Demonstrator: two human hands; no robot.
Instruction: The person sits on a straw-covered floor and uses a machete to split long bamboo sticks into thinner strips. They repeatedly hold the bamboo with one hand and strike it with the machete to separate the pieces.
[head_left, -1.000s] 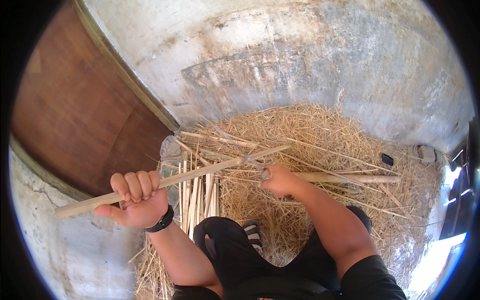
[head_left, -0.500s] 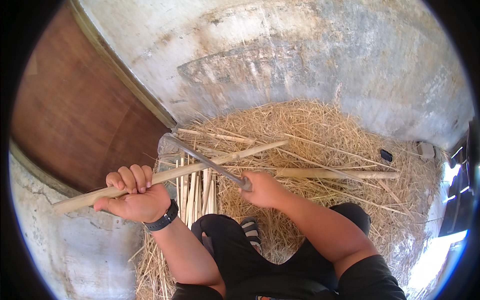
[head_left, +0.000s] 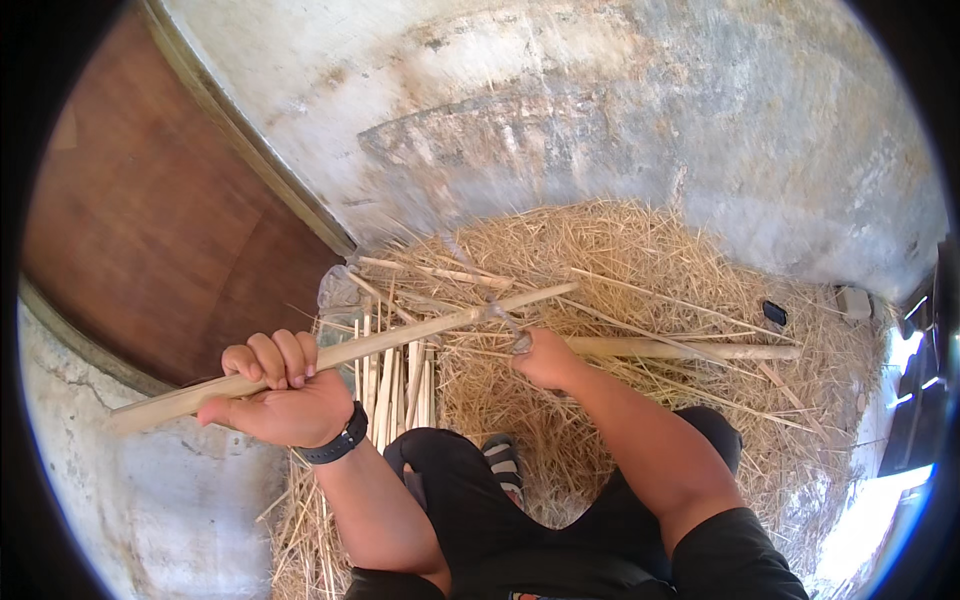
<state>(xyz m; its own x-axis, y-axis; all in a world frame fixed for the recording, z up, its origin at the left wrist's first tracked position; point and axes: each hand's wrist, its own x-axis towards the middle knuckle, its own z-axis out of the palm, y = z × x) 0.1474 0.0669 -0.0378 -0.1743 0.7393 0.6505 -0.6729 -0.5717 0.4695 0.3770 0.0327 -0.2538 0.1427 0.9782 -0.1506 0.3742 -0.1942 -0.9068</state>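
Observation:
My left hand [head_left: 285, 400], with a black watch at the wrist, is wrapped round a long split bamboo strip [head_left: 400, 333] near its lower left end. The strip slants up to the right over the straw, and a node shows along it. My right hand [head_left: 548, 360] is closed round the handle of a long-bladed knife [head_left: 521, 343]. Motion smears the blade, which points up and to the left and crosses the strip near its node. Whether the blade touches the strip, I cannot tell.
Several pale split strips [head_left: 385, 390] lie side by side near my left knee. A thicker bamboo piece [head_left: 690, 349] rests on the straw [head_left: 620, 240] to the right. A small black object [head_left: 774, 312] lies at the far right. Beyond stands a stained wall [head_left: 600, 120]; a brown door panel [head_left: 170, 200] is at left.
The knife has swung from pointing far left to pointing more upward, and my right hand has shifted slightly right. My left hand and the strip have moved slightly right.

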